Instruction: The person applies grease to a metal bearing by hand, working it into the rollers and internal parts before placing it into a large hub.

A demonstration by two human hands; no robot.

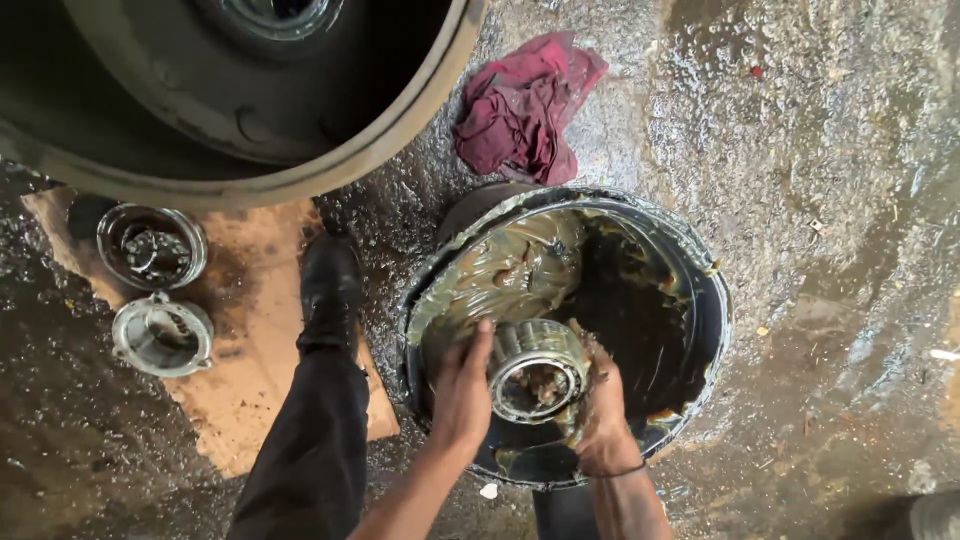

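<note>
Open wet concrete floor [830, 200] lies from 12 to 5 o'clock of the round black grease bucket [715, 330]. At 11 o'clock, a crumpled red rag [525, 105]. At 9 o'clock, a black boot [330, 290], apparently touching the bucket. Beyond, two round metal caps [152, 245] and a large wheel drum [400, 130].

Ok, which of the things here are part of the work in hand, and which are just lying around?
In hand:
left hand
right hand
metal bearing, held between both hands
grease bucket beneath it

Lying about:
red rag
two round metal caps on the cardboard
big drum at top left
</note>
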